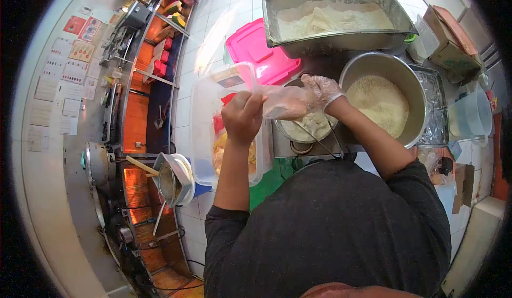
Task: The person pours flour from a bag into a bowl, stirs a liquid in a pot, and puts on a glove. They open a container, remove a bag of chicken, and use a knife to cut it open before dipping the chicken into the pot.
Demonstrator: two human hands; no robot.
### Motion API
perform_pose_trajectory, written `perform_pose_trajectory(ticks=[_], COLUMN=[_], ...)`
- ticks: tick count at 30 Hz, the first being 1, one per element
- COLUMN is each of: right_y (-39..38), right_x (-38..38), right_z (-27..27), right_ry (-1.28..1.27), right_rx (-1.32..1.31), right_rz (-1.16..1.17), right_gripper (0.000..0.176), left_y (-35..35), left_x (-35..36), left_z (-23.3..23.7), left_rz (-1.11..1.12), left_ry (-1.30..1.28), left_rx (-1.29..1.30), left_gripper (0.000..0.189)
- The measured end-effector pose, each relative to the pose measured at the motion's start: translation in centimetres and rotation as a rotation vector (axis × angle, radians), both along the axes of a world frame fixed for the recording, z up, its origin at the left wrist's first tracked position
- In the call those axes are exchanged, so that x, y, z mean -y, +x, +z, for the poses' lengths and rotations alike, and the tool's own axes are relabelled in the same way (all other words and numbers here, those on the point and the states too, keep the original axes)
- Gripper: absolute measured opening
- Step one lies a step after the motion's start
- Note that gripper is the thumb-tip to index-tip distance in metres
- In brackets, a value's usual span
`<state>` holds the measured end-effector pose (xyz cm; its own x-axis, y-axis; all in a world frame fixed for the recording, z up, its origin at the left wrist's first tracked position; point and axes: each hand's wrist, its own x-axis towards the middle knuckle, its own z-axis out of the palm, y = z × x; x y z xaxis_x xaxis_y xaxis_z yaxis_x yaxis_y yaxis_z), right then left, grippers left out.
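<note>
A clear plastic bag [285, 103] with pale pinkish pieces, likely raw meat, is stretched between my two hands. My left hand [244, 115] is bare and closed on the bag's left end. Something small and red [228, 98] shows beside its fingers. On the other end, my right hand [324, 91], in a thin clear glove, is closed at the bag. Underneath is a round pot [304, 130] of whitish, wet-looking mixture with a wire handle. Below my left hand stands a clear plastic tub [202, 154] with yellowish bagged food [219, 154] inside.
A deep steel tray [341, 39] of white flour stands at the back, near a pink lid [261, 50]. Right of the pot is a large steel pot [416, 92] of pale crumbs. A strainer [169, 183] rests on white containers at left, beside a long shelf counter [140, 114].
</note>
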<state>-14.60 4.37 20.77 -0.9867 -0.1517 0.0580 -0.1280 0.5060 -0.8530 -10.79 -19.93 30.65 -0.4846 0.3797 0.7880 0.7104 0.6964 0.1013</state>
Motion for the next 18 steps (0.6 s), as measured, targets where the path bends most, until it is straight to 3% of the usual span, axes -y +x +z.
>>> perform_pose_trajectory(ticks=[8, 11, 14, 17, 18], right_y=[1.6, 1.3, 0.9, 1.0, 1.5], right_x=[0.5, 0.1, -0.5, -0.3, -0.3], right_z=[2.5, -0.2, 0.3, -0.6, 0.1], right_ry=[-0.225, -0.251, -0.057, -0.117, -0.166], right_rx=[0.181, -0.12, -0.196, -0.29, -0.192], right_rz=[-0.138, -0.087, -0.083, -0.153, -0.161], right_gripper=[0.036, 0.038, 0.04, 0.044, 0.045], left_y=[-0.3, -0.9, -0.9, -0.8, -0.5], left_x=[-1.4, -1.3, -0.8, -0.9, -0.8], left_z=[2.5, 1.3, 0.8, 0.8, 0.7], left_rz=[-0.002, 0.01, 0.004, -0.002, -0.001], left_ry=[-0.157, -0.119, -0.124, -0.09, -0.086], left_rx=[0.081, 0.009, 0.014, -0.013, -0.018], left_gripper=[0.016, 0.02, 0.02, 0.018, 0.018])
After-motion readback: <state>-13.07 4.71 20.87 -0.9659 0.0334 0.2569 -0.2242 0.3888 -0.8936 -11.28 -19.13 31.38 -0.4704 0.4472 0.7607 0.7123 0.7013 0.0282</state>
